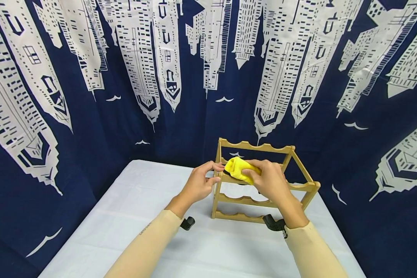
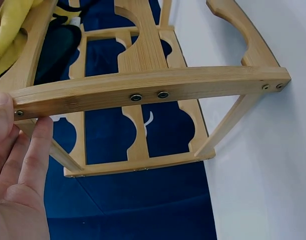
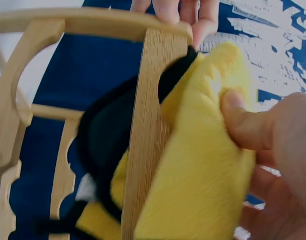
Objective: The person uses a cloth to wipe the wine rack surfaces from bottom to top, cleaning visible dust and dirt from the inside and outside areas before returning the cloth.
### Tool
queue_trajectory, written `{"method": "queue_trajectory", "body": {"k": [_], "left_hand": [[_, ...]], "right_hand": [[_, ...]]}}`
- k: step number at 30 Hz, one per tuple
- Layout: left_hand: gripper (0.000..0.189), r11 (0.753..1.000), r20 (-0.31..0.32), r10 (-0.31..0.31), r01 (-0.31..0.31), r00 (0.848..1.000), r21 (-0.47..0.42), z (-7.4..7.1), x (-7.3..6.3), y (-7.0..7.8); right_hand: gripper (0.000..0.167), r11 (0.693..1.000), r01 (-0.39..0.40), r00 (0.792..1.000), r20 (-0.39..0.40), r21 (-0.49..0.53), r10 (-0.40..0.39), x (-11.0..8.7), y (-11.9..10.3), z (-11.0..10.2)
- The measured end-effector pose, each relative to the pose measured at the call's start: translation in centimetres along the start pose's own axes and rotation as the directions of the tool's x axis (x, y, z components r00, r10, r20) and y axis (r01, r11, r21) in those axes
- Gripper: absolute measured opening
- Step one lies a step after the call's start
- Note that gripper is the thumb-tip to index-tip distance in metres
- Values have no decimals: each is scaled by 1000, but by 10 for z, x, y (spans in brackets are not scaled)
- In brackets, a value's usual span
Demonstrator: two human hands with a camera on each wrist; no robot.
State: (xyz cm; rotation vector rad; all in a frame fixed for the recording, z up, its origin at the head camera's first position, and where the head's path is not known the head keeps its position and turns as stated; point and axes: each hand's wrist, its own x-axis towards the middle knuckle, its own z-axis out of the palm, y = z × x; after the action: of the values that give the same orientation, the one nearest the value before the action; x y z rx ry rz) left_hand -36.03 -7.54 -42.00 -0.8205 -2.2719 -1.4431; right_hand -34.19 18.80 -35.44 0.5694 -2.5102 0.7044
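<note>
A light wooden rack (image 1: 241,217) with scalloped rails stands on the white-covered table. My right hand (image 1: 269,179) grips a yellow cloth (image 1: 234,168) with black edging, pressing it over an upper rail. In the right wrist view, the yellow cloth (image 3: 197,150) drapes down the near face of a rail, and its dark part hangs behind the wood. My left hand (image 1: 197,185) is at the rack's left upper corner. Its thumb and fingers pinch the end of the side rail (image 2: 202,82), as the left wrist view shows. The right fingers behind the cloth are partly hidden.
The white tablecloth (image 1: 100,231) spreads left of and in front of the rack. Behind hangs a navy curtain (image 1: 191,127) printed with white buildings, close to the table's far edge. Black wrist devices (image 1: 187,223) sit under both forearms.
</note>
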Motion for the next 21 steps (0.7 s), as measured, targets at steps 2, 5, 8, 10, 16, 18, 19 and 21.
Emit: {"method": "queue_trajectory", "body": {"k": [2,5,8,10,16,18,19,21], "left_hand": [[30,1000,-4,-8,8,1000,-11,0,-1,0],[32,999,-6,-30,30,1000,-32,0,-1,-1],[32,998,-4,-35,35,999,-42,0,-1,-1],[31,999,-3,-29,29,1000,-40,0,-2,-2],[29,999,-9,-15,15,1000,-31,-2,-3,-2],[29,1000,-9,-16,16,1000,-27,-3,-3,-2],[29,1000,-8,-17,17,1000,-26,-3,-3,-2],[29,1000,-3,-16,16,1000,-25,-3,-2,-2]], "right_hand": [[35,1000,-10,999,34,6,10,2,-5,5],[33,1000,-14,999,43,4,14,2,-12,13],[29,1000,29,1000,9,7,-29,-1,-16,22],[28,998,66,998,-10,10,-65,-3,-18,27],[44,990,138,990,-24,-2,-138,-6,-16,41],[52,987,159,987,-27,-26,-160,-7,-16,44],[55,984,171,985,-33,-41,-172,-8,-15,45],[57,978,193,979,-49,-76,-197,-10,-14,48]]}}
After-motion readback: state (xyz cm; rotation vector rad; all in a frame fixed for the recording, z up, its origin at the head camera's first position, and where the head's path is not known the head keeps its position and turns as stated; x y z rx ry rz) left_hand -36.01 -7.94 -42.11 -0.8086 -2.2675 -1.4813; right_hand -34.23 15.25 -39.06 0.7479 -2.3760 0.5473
